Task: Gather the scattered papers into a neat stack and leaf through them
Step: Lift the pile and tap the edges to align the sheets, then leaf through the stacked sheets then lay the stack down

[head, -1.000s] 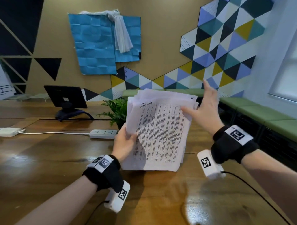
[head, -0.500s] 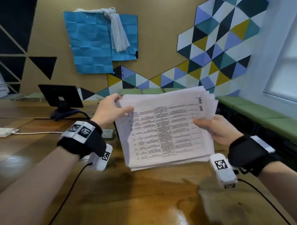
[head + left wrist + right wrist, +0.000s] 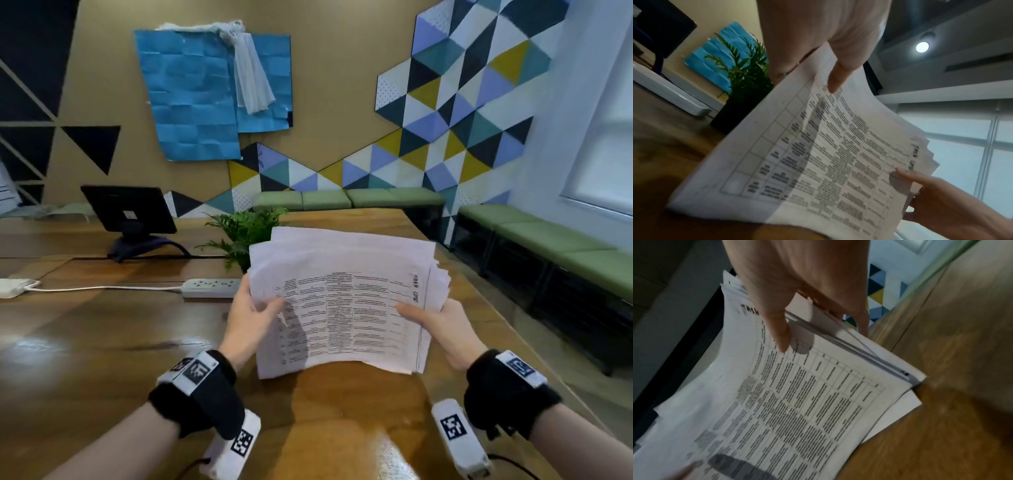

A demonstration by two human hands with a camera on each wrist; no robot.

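Papers (image 3: 346,301) held above the table (image 3: 102,342); plant (image 3: 245,233) behind them.

A polished brown wooden worktop (image 3: 102,342) carried a few things along its far side. A white power strip (image 3: 210,287) lay flat on it with its white cable (image 3: 102,289) running left, just beside a small green potted plant (image 3: 245,236). Farther back left stood a dark monitor (image 3: 128,209) on its stand.

The papers (image 3: 346,308) hide both hands' fingers behind them; their print is blurred. They cover the plant's (image 3: 245,236) pot.
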